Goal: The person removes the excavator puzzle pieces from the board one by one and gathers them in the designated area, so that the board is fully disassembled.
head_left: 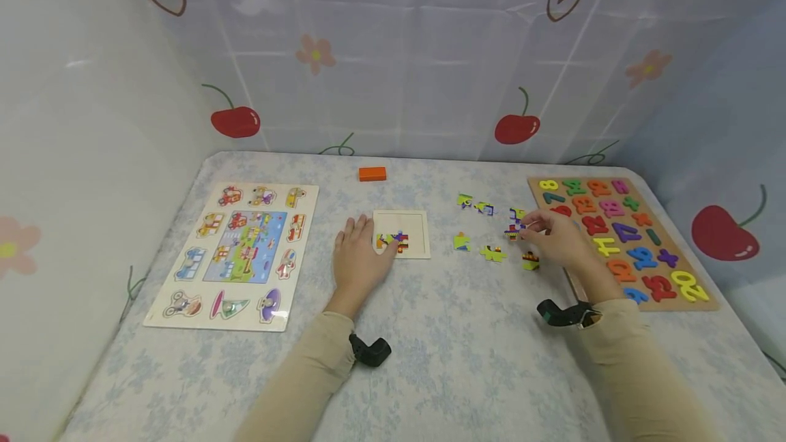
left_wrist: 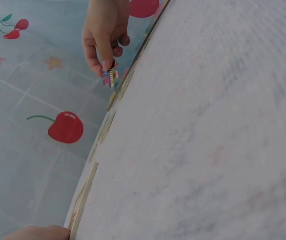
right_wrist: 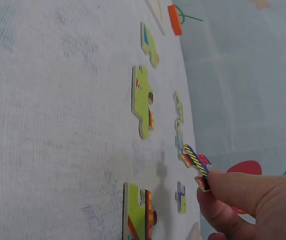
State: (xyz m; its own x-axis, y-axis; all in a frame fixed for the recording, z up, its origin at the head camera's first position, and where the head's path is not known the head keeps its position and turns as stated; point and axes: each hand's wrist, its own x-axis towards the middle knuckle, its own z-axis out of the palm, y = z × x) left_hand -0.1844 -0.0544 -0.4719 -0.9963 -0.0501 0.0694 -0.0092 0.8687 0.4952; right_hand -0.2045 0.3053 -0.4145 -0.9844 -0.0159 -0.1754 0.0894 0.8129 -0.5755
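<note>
My right hand [head_left: 555, 237] pinches a jigsaw piece [right_wrist: 196, 161] between thumb and fingers, held above the table; it has a yellow-and-black striped band with red parts. My left hand [head_left: 362, 261] lies with extended fingers along the left side of a small wooden puzzle tray [head_left: 417, 215]. Its thumb reaches over the joined pieces [head_left: 402, 241] in the tray's lower part. Around the right hand lie several loose pieces, among them a green one [head_left: 493, 254], a green piece with a red-and-black edge [head_left: 531, 261] and a blue-and-green one [head_left: 517, 213].
An orange block [head_left: 372, 174] lies behind the tray. To the left is a picture puzzle board [head_left: 190, 217] with vehicles and toys. A number board [head_left: 580, 227] with coloured numerals lies at the right, partly under the right forearm. A printed curtain [head_left: 393, 87] stands behind the table.
</note>
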